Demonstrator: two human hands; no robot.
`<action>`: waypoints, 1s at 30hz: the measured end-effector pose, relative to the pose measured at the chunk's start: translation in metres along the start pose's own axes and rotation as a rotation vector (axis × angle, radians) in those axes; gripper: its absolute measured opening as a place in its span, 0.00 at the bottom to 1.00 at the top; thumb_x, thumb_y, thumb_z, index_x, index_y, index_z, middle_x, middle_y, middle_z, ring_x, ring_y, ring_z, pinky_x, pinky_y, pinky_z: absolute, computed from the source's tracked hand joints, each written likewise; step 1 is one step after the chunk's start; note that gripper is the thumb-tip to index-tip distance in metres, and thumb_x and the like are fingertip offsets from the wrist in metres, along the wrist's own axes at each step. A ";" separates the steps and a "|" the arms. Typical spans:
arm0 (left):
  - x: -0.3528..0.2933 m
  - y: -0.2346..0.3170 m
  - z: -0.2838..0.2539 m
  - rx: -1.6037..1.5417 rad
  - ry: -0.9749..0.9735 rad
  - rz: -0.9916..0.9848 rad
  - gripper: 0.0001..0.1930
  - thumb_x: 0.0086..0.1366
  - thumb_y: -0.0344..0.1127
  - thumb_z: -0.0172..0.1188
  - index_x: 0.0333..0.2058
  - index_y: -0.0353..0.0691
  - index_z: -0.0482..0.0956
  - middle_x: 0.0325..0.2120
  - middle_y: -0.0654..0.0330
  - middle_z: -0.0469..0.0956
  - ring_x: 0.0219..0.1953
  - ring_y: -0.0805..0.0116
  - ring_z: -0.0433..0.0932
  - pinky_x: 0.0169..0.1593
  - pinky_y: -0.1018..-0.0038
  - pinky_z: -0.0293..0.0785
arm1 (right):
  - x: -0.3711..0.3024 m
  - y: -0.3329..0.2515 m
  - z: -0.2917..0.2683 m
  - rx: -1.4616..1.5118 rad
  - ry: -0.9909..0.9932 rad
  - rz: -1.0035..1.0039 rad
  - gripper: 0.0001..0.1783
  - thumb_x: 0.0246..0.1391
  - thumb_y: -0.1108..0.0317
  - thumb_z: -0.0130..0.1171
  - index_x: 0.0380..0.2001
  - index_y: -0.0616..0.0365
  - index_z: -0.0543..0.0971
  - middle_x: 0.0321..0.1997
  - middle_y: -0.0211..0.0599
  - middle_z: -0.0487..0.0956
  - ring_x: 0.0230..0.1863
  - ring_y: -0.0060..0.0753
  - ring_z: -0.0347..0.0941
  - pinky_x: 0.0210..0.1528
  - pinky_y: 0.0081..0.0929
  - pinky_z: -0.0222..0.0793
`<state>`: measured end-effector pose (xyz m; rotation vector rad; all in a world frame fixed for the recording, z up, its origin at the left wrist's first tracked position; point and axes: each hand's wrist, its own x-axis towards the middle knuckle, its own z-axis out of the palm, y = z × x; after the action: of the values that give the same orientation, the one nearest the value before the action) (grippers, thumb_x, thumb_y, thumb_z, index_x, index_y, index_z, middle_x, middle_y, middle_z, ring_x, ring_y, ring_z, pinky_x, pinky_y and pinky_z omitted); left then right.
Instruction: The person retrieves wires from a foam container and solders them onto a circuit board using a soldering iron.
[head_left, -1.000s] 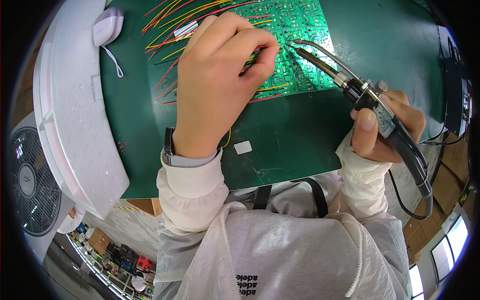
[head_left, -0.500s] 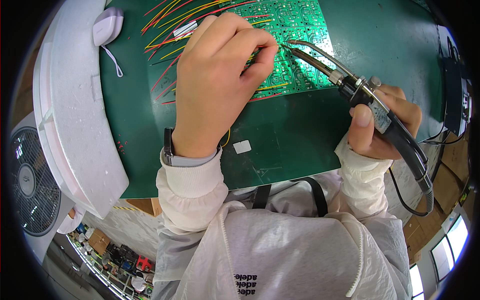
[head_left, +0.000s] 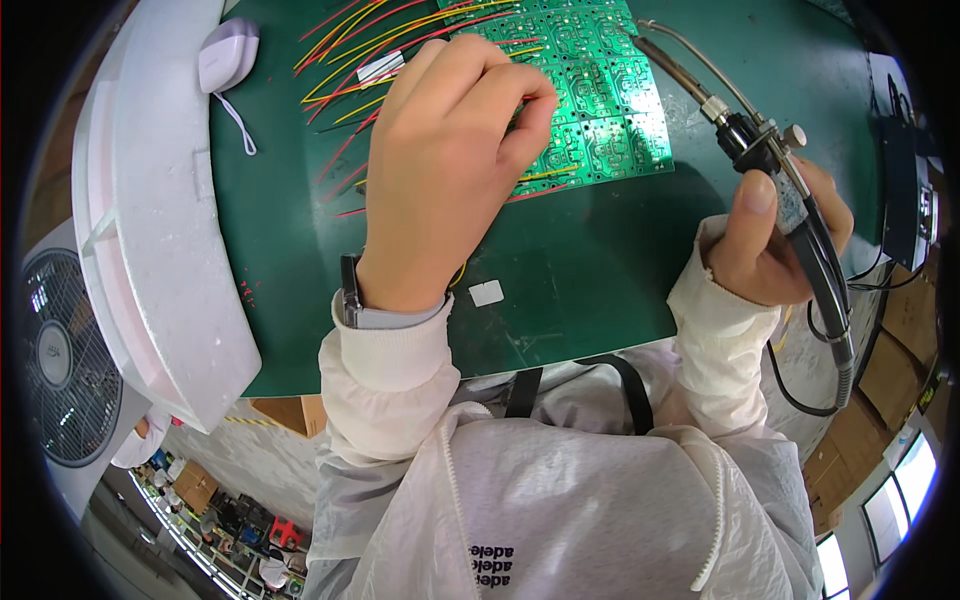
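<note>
My left hand [head_left: 440,180] is closed in a pinch above the green circuit board panel [head_left: 605,100]. Whatever its fingertips hold is hidden behind the knuckles. Red and yellow wires [head_left: 420,28] fan out leftward from the panel, some passing under that hand. In my right hand [head_left: 760,245] is a soldering iron [head_left: 745,140], with a thin metal tube running alongside its barrel. Its tip is at the panel's upper right edge, apart from my left fingers. A white label [head_left: 381,68] lies among the wires.
On the green mat [head_left: 590,270] are a small white piece [head_left: 486,293] and a pale lilac case [head_left: 228,55] with a strap. A white foam box [head_left: 165,200] borders the left side, with a fan [head_left: 62,350] beyond it. A dark device [head_left: 908,205] stands at far right.
The soldering iron has moved up and right, away from my left fingertips, with my right hand. My left hand keeps its pinch and shifts slightly in the picture.
</note>
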<state>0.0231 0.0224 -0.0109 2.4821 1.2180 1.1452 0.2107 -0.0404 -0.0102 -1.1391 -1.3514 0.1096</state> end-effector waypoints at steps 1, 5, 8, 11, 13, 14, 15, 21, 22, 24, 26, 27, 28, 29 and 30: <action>0.001 0.000 0.000 0.004 0.017 0.002 0.07 0.42 0.22 0.61 0.22 0.38 0.75 0.20 0.64 0.70 0.23 0.73 0.70 0.28 0.79 0.65 | 0.002 0.000 0.001 -0.005 -0.005 -0.033 0.19 0.40 0.73 0.63 0.35 0.64 0.66 0.29 0.40 0.73 0.26 0.25 0.68 0.31 0.18 0.63; 0.007 -0.002 -0.004 0.027 0.026 0.049 0.07 0.42 0.22 0.61 0.22 0.37 0.74 0.20 0.63 0.70 0.24 0.70 0.69 0.28 0.77 0.65 | 0.005 0.000 0.009 -0.025 0.050 -0.041 0.14 0.45 0.77 0.56 0.36 0.65 0.65 0.31 0.43 0.72 0.27 0.22 0.66 0.33 0.17 0.63; 0.007 -0.003 -0.003 0.018 0.044 0.044 0.07 0.44 0.23 0.59 0.24 0.37 0.72 0.23 0.62 0.70 0.26 0.67 0.70 0.30 0.74 0.65 | 0.001 0.000 0.007 0.065 0.038 0.045 0.20 0.38 0.80 0.60 0.37 0.62 0.65 0.33 0.40 0.70 0.31 0.26 0.66 0.36 0.20 0.61; 0.008 0.009 -0.012 0.134 -0.109 0.005 0.09 0.48 0.27 0.58 0.30 0.39 0.72 0.30 0.60 0.70 0.34 0.64 0.69 0.36 0.72 0.64 | 0.000 -0.001 0.006 0.048 0.014 0.032 0.20 0.38 0.81 0.59 0.37 0.61 0.65 0.32 0.40 0.69 0.31 0.26 0.65 0.36 0.20 0.61; 0.012 0.016 -0.031 0.171 -0.051 0.017 0.10 0.48 0.28 0.58 0.32 0.40 0.71 0.31 0.60 0.71 0.35 0.63 0.69 0.38 0.71 0.64 | -0.001 0.000 0.006 0.035 -0.002 0.011 0.20 0.38 0.81 0.59 0.37 0.60 0.65 0.33 0.40 0.68 0.30 0.26 0.65 0.34 0.19 0.61; 0.016 0.021 -0.041 0.180 -0.014 0.020 0.12 0.48 0.29 0.59 0.34 0.40 0.71 0.33 0.59 0.71 0.37 0.62 0.69 0.39 0.70 0.63 | -0.002 0.000 0.006 0.042 0.005 -0.003 0.20 0.38 0.81 0.59 0.37 0.60 0.65 0.33 0.40 0.68 0.30 0.26 0.65 0.34 0.19 0.61; 0.020 0.021 -0.059 0.215 -0.033 0.012 0.14 0.49 0.31 0.58 0.36 0.40 0.71 0.35 0.58 0.71 0.38 0.60 0.69 0.41 0.69 0.63 | -0.003 0.000 0.006 0.050 0.006 0.019 0.21 0.38 0.81 0.59 0.37 0.60 0.66 0.33 0.40 0.68 0.30 0.25 0.65 0.34 0.18 0.61; 0.066 -0.073 -0.205 0.511 -0.056 -0.454 0.08 0.57 0.32 0.51 0.34 0.35 0.73 0.28 0.59 0.77 0.31 0.67 0.74 0.35 0.74 0.69 | -0.002 -0.002 0.004 0.067 0.029 -0.012 0.21 0.37 0.82 0.58 0.37 0.59 0.65 0.32 0.38 0.68 0.26 0.22 0.64 0.29 0.14 0.62; 0.065 -0.109 -0.227 0.576 -0.082 -0.431 0.08 0.55 0.31 0.51 0.33 0.35 0.74 0.28 0.56 0.76 0.31 0.65 0.75 0.35 0.73 0.70 | -0.002 -0.006 0.006 0.087 0.029 -0.025 0.21 0.37 0.82 0.58 0.37 0.59 0.65 0.32 0.38 0.68 0.26 0.22 0.64 0.29 0.14 0.62; 0.047 -0.197 -0.249 0.593 -0.200 -0.410 0.10 0.53 0.32 0.53 0.34 0.35 0.74 0.29 0.51 0.76 0.33 0.61 0.75 0.38 0.72 0.69 | -0.002 -0.011 0.012 0.141 0.040 -0.003 0.21 0.37 0.82 0.59 0.37 0.59 0.65 0.31 0.36 0.68 0.24 0.19 0.64 0.28 0.13 0.61; 0.038 -0.227 -0.218 0.205 -0.279 -0.488 0.13 0.54 0.33 0.53 0.37 0.32 0.72 0.34 0.50 0.75 0.38 0.62 0.74 0.44 0.72 0.67 | -0.003 -0.004 0.013 0.133 0.058 -0.027 0.21 0.37 0.81 0.59 0.36 0.59 0.65 0.30 0.35 0.68 0.23 0.18 0.63 0.28 0.13 0.61; 0.022 -0.249 -0.210 0.325 -0.221 -0.524 0.13 0.53 0.33 0.54 0.36 0.31 0.72 0.34 0.51 0.75 0.39 0.62 0.73 0.46 0.72 0.65 | -0.004 -0.004 0.015 0.134 0.047 -0.017 0.21 0.37 0.81 0.59 0.36 0.59 0.65 0.30 0.35 0.68 0.23 0.18 0.63 0.28 0.13 0.61; 0.024 -0.245 -0.200 0.118 -0.212 -0.620 0.13 0.52 0.32 0.54 0.37 0.33 0.73 0.36 0.50 0.75 0.41 0.62 0.72 0.47 0.72 0.64 | -0.005 -0.002 0.012 0.109 0.043 0.001 0.21 0.36 0.81 0.59 0.36 0.59 0.65 0.29 0.34 0.68 0.23 0.18 0.63 0.27 0.12 0.61; 0.028 -0.242 -0.195 0.116 -0.212 -0.624 0.12 0.52 0.32 0.55 0.36 0.33 0.73 0.34 0.51 0.75 0.39 0.64 0.73 0.45 0.73 0.65 | -0.004 -0.002 0.011 0.104 0.049 0.000 0.20 0.37 0.81 0.59 0.36 0.59 0.65 0.29 0.34 0.68 0.23 0.18 0.64 0.27 0.12 0.61; 0.033 -0.238 -0.194 0.115 -0.210 -0.630 0.12 0.52 0.32 0.55 0.35 0.33 0.74 0.33 0.53 0.76 0.37 0.65 0.73 0.43 0.74 0.66 | -0.002 -0.002 0.010 0.096 0.056 0.000 0.20 0.37 0.81 0.59 0.36 0.59 0.65 0.29 0.34 0.68 0.23 0.18 0.64 0.27 0.12 0.61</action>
<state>-0.2449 0.1677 0.0401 1.9710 1.8407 0.6463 0.2007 -0.0368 -0.0122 -1.0538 -1.2832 0.1399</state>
